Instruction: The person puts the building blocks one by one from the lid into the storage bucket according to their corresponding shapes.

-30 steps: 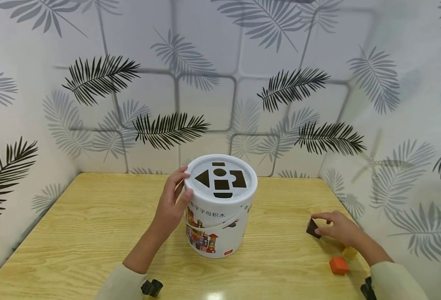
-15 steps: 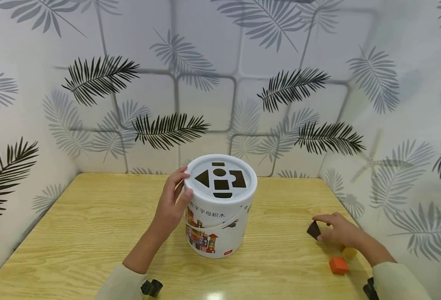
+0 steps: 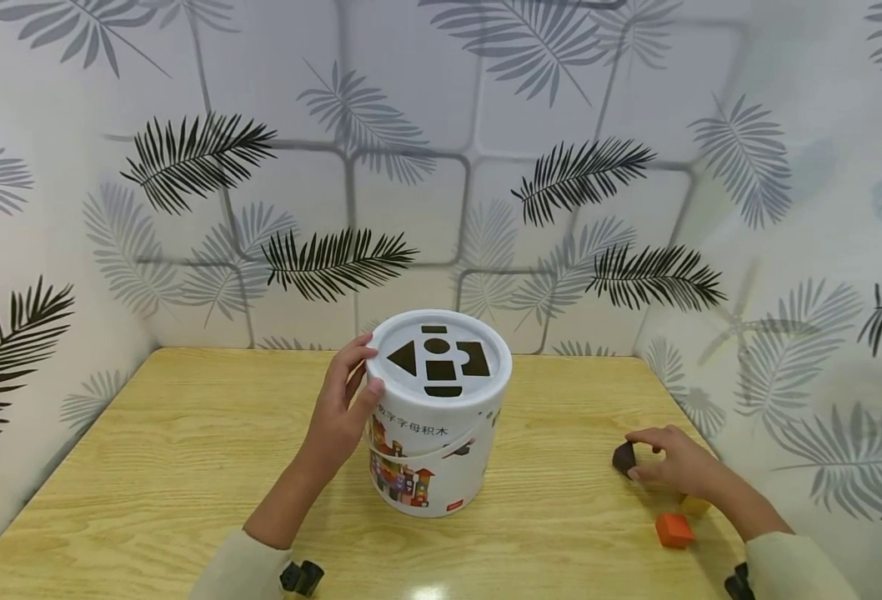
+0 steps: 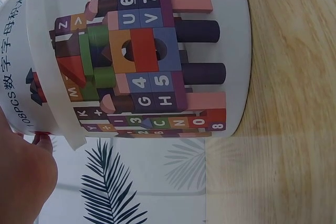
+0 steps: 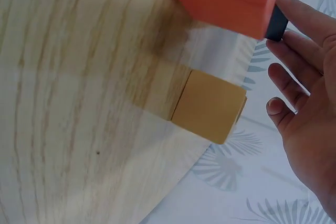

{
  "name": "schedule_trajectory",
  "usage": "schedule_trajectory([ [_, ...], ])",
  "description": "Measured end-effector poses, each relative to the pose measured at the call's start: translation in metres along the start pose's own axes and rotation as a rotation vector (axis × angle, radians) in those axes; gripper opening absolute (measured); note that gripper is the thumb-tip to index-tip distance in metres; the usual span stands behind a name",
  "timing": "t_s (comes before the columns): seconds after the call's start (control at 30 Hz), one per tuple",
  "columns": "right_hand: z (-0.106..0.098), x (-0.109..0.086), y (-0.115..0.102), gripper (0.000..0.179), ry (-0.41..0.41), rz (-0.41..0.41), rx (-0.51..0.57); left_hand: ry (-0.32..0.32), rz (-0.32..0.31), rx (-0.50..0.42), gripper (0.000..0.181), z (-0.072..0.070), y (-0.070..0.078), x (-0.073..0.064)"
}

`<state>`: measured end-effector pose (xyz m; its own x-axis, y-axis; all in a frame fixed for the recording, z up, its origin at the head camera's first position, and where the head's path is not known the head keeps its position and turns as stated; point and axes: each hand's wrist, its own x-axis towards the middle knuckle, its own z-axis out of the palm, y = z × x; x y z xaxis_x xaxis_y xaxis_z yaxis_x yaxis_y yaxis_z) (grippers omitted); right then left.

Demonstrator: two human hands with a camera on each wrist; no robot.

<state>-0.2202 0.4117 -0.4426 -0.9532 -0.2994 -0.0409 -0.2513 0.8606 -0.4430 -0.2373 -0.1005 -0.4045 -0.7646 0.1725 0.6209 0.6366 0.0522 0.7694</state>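
A white toy-block bucket (image 3: 471,471) stands upright on the table, its lid (image 3: 486,387) cut with shaped holes. My left hand (image 3: 339,412) holds its left rim, with the thumb on the side wall and fingers over the edge. Printed building blocks cover the bucket's wall in the left wrist view. Off to the right, my right hand (image 3: 677,461) pinches a small dark wooden block (image 3: 623,458) between thumb and index finger. In the right wrist view, an orange-red block (image 5: 226,1) partly hides that dark block (image 5: 276,24); my other fingers are bent beside it.
A yellow block (image 5: 210,106) lies by the orange-red block, below my right forearm in the head view. The wood-grain table (image 3: 186,450) meets leaf-patterned walls at the back and the right. A thin carry handle (image 3: 418,457) hangs across the bucket's front.
The dark block has turned between my right thumb and index finger, showing different faces. My left hand and the bucket have stayed put.
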Motion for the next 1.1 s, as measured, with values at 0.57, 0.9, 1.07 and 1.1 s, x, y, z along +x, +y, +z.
schedule_trajectory([
  [0.57,-0.019,0.001,-0.072,0.061,0.236,-0.047,0.019,0.002,0.001,-0.007,0.041,0.002,-0.002,-0.001],
  [0.9,-0.040,0.004,-0.135,0.057,0.299,-0.111,0.074,0.001,-0.007,-0.006,0.041,0.002,0.000,-0.002],
  [1.07,-0.049,0.007,-0.158,0.054,0.336,-0.144,0.101,0.003,-0.007,-0.004,0.041,0.002,0.002,-0.002],
  [1.1,-0.050,0.008,-0.162,0.053,0.342,-0.150,0.107,0.003,-0.007,-0.004,0.041,0.002,0.002,-0.002],
])
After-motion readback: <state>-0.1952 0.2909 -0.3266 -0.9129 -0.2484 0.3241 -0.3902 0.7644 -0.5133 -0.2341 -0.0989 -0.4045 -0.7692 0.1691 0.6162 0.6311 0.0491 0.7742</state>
